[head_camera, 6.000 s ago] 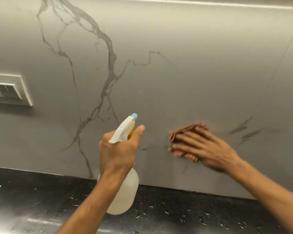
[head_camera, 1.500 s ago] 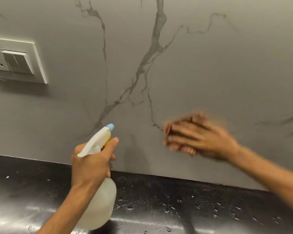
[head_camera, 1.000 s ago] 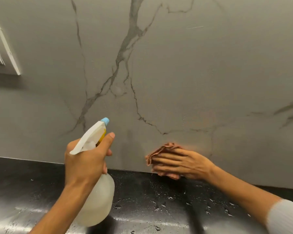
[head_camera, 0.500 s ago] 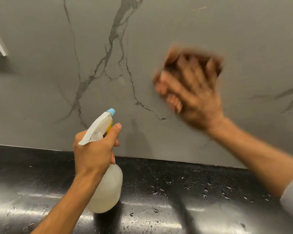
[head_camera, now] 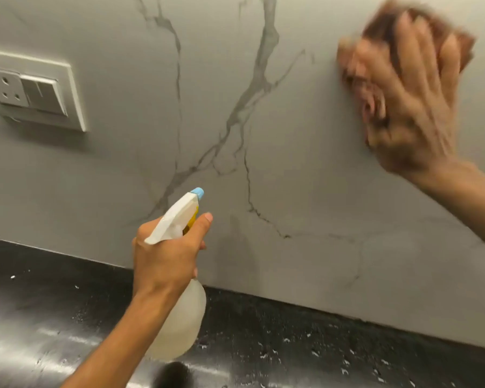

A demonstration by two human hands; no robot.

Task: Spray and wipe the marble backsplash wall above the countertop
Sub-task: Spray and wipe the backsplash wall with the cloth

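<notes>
**Both grips full: bottle low, cloth high on the marble**

Left grip first: the left hand (head_camera: 167,261) is wrapped tight around the neck of a spray bottle (head_camera: 179,323), thumb lying along the side of the white trigger head and pointing toward the wall. The bottle's translucent body hangs below the fist, just above the dark tabletop (head_camera: 305,340), and its blue nozzle tip (head_camera: 198,192) faces the marble backsplash (head_camera: 305,169) without touching it.

The right hand (head_camera: 412,107) is high at the upper right, fingers spread and pressed flat over a brown cloth (head_camera: 381,32) — the cloth is pinned between palm and wall, its bunched edges showing above and to the left of the fingers. Hand and cloth are smeared by motion blur, so the folds cannot be made out.

Grey veins branch across the backsplash between the two hands. A white socket and switch plate (head_camera: 34,92) sits on the wall at far left, well apart from both. The tabletop is black, glossy and dotted with droplets — most thickly below the right arm.
</notes>
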